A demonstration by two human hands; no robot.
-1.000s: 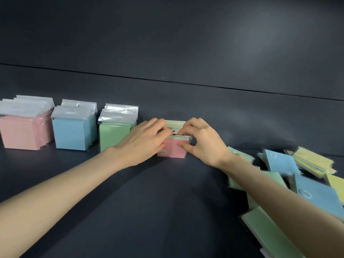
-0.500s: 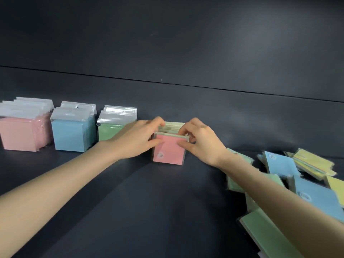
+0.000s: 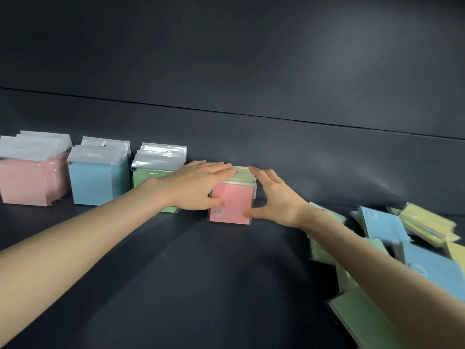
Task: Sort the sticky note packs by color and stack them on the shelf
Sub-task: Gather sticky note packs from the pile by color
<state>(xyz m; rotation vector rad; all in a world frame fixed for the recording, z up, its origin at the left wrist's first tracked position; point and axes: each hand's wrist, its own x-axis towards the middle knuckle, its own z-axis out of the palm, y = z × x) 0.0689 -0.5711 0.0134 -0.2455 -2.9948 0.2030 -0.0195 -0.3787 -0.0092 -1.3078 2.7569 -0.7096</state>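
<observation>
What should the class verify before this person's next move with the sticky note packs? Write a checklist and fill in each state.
1. The left hand steadies the fourth stack: flat fingers rest on its top. Ok.
2. The right hand is free: open beside the stack, holding nothing. Ok.
3. The fourth stack is one colour: pink pack in front, pale packs behind. Not ok.
4. The pink stack, blue stack and green stack stand upright in a row. Ok.
5. The loose pile is sorted: mixed packs lie at the right. Not ok.
6. Right thumb touches the pink pack: cannot tell.
</observation>
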